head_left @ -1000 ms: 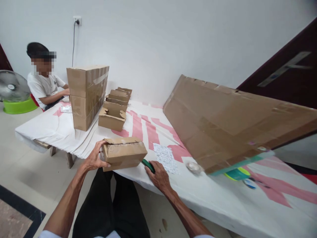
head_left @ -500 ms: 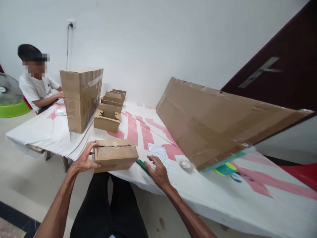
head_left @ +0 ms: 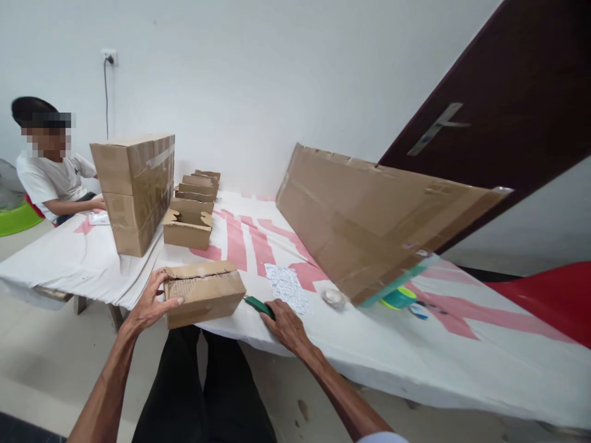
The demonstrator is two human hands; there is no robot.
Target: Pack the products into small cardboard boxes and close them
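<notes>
A small brown cardboard box (head_left: pixel 205 292) sits at the table's front edge, its top seam facing up. My left hand (head_left: pixel 150 301) grips its left end, thumb on the near side and fingers behind. To the right of the box, my right hand (head_left: pixel 284 323) is closed around a green utility knife (head_left: pixel 259 306), whose tip points left at the box's right end. Just beyond that hand lies a sheet of small printed labels (head_left: pixel 287 288). A roll of clear tape (head_left: pixel 334 298) rests farther right.
Several open boxes (head_left: pixel 187 231) stand in a row behind, beside a tall taped carton stack (head_left: pixel 133 191). A large cardboard sheet (head_left: pixel 369 227) leans at the right, near a green tape roll (head_left: pixel 399 298). Another person (head_left: pixel 55 178) sits at the far left.
My right hand, open above the green knife before, has come down and closed on it. My left hand still holds the box. The whole view has shifted a little to the right.
</notes>
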